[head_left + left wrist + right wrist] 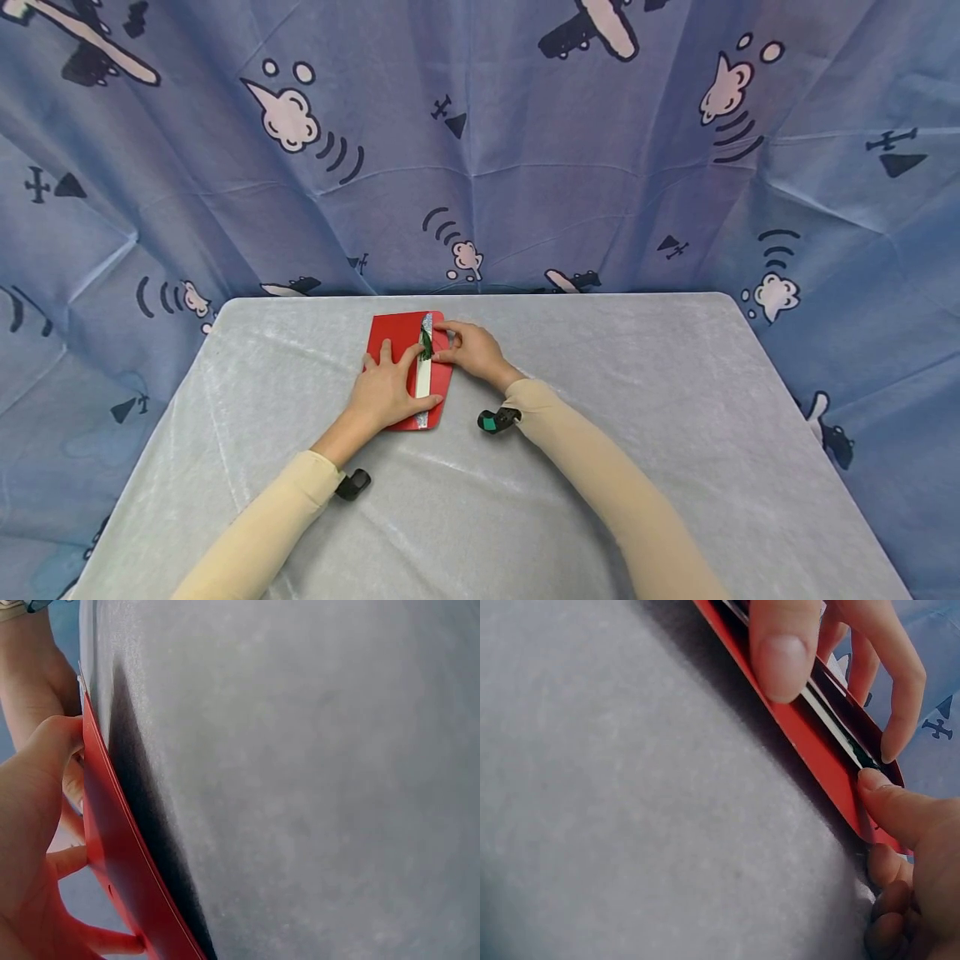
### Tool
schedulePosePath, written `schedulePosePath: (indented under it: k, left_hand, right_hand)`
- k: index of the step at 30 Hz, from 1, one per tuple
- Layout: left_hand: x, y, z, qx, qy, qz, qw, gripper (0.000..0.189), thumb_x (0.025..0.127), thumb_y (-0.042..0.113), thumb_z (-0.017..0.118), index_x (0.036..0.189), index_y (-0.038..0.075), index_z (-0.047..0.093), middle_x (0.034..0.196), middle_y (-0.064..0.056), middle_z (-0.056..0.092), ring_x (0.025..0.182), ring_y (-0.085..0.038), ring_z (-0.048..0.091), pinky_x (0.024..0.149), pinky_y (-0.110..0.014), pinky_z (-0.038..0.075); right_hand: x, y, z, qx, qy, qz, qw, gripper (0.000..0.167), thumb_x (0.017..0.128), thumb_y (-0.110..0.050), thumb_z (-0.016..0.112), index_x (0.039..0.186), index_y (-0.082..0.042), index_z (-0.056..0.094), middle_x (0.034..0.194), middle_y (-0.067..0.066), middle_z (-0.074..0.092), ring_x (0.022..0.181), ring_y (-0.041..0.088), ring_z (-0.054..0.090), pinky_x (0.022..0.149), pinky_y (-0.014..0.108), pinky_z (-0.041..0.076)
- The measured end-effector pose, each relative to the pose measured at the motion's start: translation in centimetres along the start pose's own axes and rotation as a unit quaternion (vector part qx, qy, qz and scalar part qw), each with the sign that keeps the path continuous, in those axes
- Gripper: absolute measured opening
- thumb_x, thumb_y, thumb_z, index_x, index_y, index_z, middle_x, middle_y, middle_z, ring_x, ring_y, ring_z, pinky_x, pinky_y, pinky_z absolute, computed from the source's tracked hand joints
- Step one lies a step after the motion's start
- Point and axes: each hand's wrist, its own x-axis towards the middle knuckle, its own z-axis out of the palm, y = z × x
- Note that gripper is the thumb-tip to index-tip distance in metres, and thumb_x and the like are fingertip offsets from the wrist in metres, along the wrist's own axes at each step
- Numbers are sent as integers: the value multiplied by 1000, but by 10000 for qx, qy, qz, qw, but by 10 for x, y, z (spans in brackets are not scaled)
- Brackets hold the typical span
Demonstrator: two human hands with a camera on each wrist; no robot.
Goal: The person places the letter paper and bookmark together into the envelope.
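Observation:
A red envelope (392, 329) lies on the cloth-covered table, its flap (832, 776) folded out to the right. From its mouth shows a strip of white card (423, 377) with a dark green piece on it and silvery patterned ends. My left hand (382, 392) rests spread on the envelope, thumb on the lower flap and forefinger beside the mouth. At the upper right, my right hand (477, 352) pinches the flap edge; its thumb lies on the inner side near the green piece, the other fingers curled beneath. Most of the card is hidden inside.
The table (637, 367) is covered with a pale grey plush cloth. Behind it hangs a blue curtain (525, 167) printed with planes and clouds. Small black cameras sit at both wrists, below the cream sleeves (600, 475).

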Motion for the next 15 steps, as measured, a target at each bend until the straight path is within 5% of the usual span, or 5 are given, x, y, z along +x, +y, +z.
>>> schedulePosePath:
  k: [15]
  left_hand:
    - [0,0,-1,9,39,32,10000,91,75,71,68,149,27,37,152,-33,34,123,-64,47,80,-59,57]
  right_hand:
    - [-2,-2,-1,-182,-273,26,9995,64,77,-35,84,136,-22,61,66,-3,53,60,10,47,54,21,32]
